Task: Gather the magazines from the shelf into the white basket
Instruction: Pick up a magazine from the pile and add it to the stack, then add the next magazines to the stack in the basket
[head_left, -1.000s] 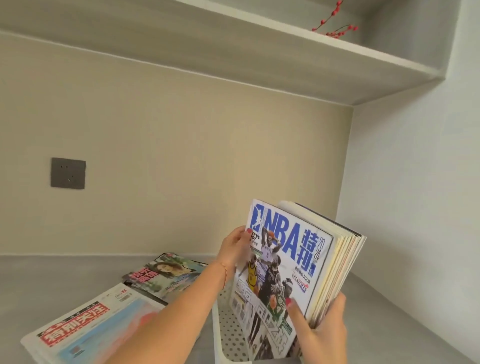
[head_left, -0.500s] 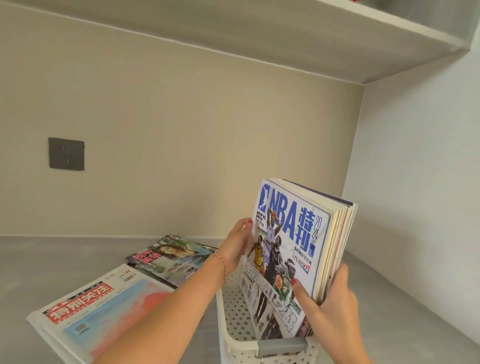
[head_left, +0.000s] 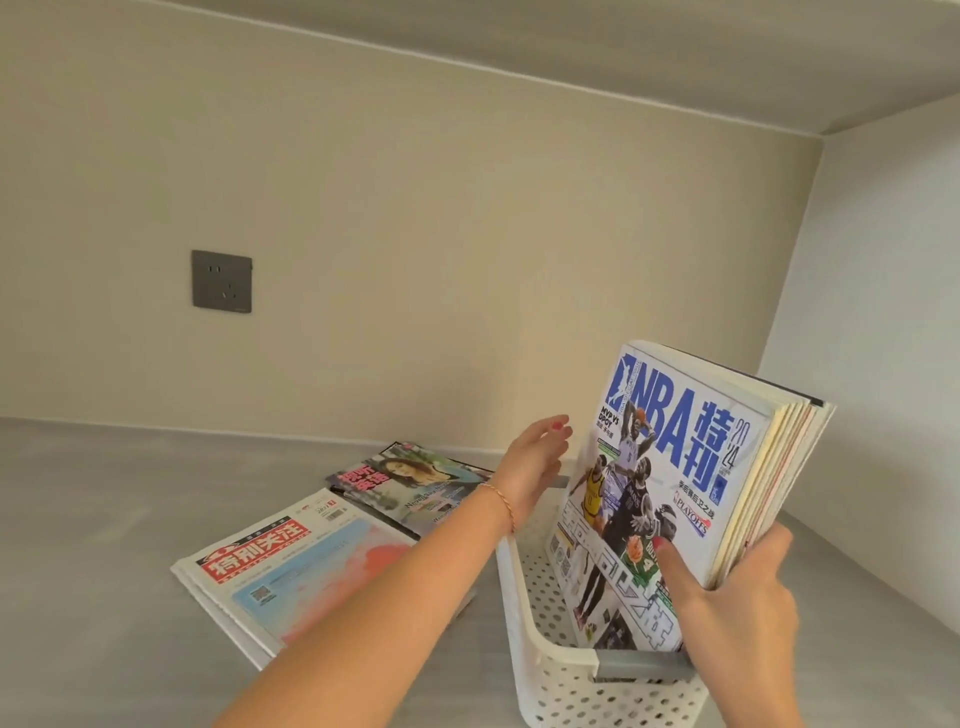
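Right grip (head_left: 737, 597): thumb on the front cover, fingers curled behind the fore-edges, clamping a bundle of magazines (head_left: 691, 467) as one block; judged so held to keep the loose issues from fanning while they stand on end. Left grip (head_left: 535, 467): fingers relaxed and spread, holding nothing, just beside the bundle's spine edge, apparently ready to steady it.

White basket (head_left: 524, 613): perforated plastic, grey handle at the near end, standing on the shelf (head_left: 104, 519). Contents: the bundle's lower end, tilted, inside the rim; whether it touches the bottom cannot be seen.

Outstanding, flat on the shelf left of the basket: one magazine with a portrait cover (head_left: 415, 478); one red-mastheaded newspaper (head_left: 291, 566), partly overlapping it.
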